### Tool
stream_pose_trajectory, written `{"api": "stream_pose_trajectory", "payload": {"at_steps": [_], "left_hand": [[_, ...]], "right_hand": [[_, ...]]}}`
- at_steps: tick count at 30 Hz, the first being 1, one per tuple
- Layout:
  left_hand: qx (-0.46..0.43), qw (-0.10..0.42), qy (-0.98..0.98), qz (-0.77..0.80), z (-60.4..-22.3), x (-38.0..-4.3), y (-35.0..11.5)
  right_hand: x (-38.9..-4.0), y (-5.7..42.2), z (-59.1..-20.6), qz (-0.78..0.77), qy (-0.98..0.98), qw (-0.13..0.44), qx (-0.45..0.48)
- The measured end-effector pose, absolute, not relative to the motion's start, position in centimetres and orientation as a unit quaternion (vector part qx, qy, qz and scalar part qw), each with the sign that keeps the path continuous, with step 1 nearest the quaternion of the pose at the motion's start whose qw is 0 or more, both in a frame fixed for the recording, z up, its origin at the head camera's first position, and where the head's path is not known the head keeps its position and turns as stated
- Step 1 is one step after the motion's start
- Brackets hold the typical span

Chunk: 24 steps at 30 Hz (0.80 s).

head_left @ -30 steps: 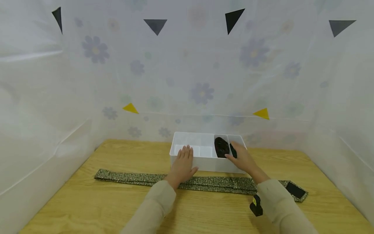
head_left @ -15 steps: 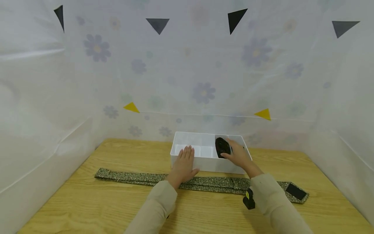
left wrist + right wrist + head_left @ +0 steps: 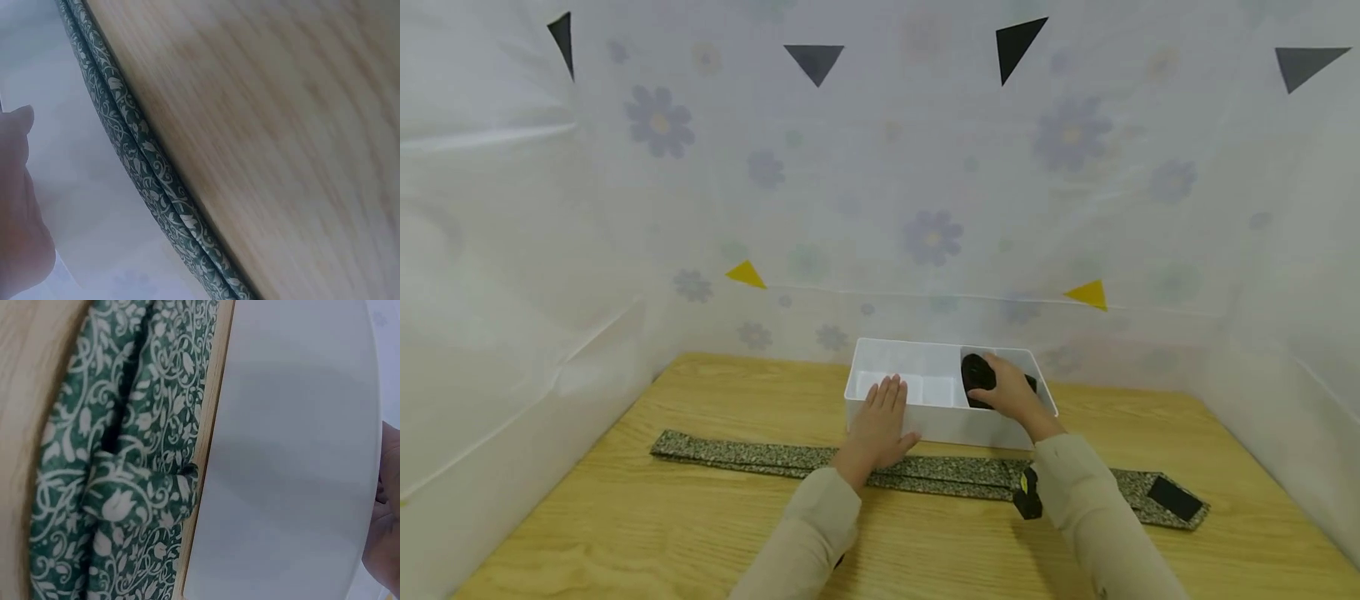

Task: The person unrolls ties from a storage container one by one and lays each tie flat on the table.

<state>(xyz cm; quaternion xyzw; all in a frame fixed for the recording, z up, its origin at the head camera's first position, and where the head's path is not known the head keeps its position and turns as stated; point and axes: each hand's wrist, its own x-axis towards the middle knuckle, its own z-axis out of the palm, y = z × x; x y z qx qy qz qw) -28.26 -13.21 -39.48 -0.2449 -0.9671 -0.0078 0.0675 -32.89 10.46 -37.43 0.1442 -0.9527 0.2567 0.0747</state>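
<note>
A white divided box (image 3: 925, 425) stands on the wooden table. My left hand (image 3: 880, 419) lies flat against its front wall, fingers straight over the rim; the left wrist view shows a bit of that hand (image 3: 15, 212) beside the white wall. My right hand (image 3: 1011, 393) reaches into the box's right end, its fingers curled over a black rolled item (image 3: 976, 372) that it partly hides. A long green floral-patterned tie (image 3: 745, 452) stretches across the table in front of the box. It is also in both wrist views: tie (image 3: 156, 181), tie (image 3: 125, 456).
The tie's right end carries a black label (image 3: 1176, 498). The box wall (image 3: 287, 456) fills the right wrist view. Translucent flowered sheeting (image 3: 925, 233) closes in the table at the back and both sides. Bare wood (image 3: 625, 525) lies near me.
My right hand has moved farther into the box's right end and now lies over the black roll. The left hand has stayed on the front wall.
</note>
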Motion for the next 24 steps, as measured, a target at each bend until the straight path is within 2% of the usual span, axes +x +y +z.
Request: {"api": "stream_pose_trajectory", "payload": {"at_steps": [11,24], "left_hand": [[-0.235,0.064,-0.969,-0.048,-39.7,-28.1,-13.4],[-0.218,0.053,-0.973,-0.055,-39.3,-27.7,-13.0]], "right_hand": [[-34.2,10.0,-37.6,0.237,-0.954,0.093,0.158],[-34.5,9.9,-36.9,0.172,-0.972,0.025,0.157]]}}
